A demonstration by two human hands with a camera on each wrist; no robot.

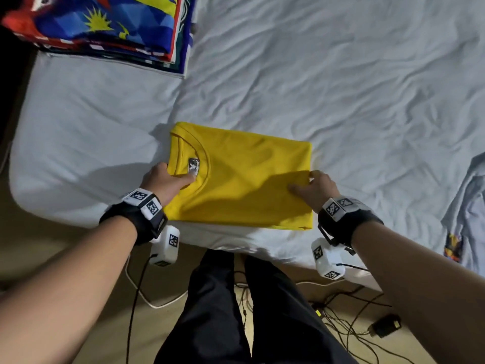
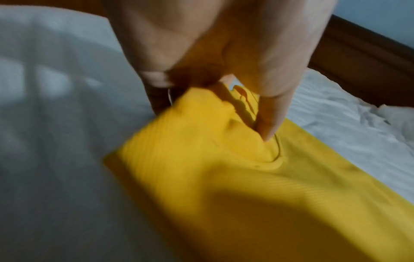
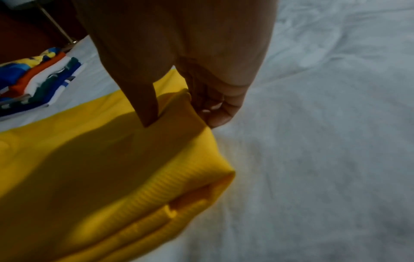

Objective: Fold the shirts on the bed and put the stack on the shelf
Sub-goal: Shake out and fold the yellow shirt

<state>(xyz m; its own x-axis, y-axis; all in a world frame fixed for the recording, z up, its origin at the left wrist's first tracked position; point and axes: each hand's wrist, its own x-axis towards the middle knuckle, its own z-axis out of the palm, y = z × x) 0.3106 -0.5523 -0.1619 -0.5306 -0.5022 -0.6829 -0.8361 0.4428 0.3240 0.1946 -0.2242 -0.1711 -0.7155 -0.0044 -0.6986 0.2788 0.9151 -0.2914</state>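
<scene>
A folded yellow shirt (image 1: 244, 177) lies near the front edge of the bed, collar to the left. My left hand (image 1: 168, 177) grips its left edge at the collar, thumb on top by the label and fingers tucked under. In the left wrist view the thumb (image 2: 268, 117) presses into the yellow shirt (image 2: 246, 195). My right hand (image 1: 312, 187) pinches the shirt's right edge, thumb on top. In the right wrist view the curled fingers (image 3: 219, 109) sit under the fold of the yellow shirt (image 3: 100, 168). A stack of folded colourful shirts (image 1: 105, 27) sits at the bed's far left.
The white wrinkled bed sheet (image 1: 341, 88) spreads to the right and back. A light blue shirt (image 1: 467, 206) lies unfolded at the right edge. Cables and a small black device (image 1: 385, 328) lie on the floor by my legs. The stack of shirts (image 3: 38, 81) also shows in the right wrist view.
</scene>
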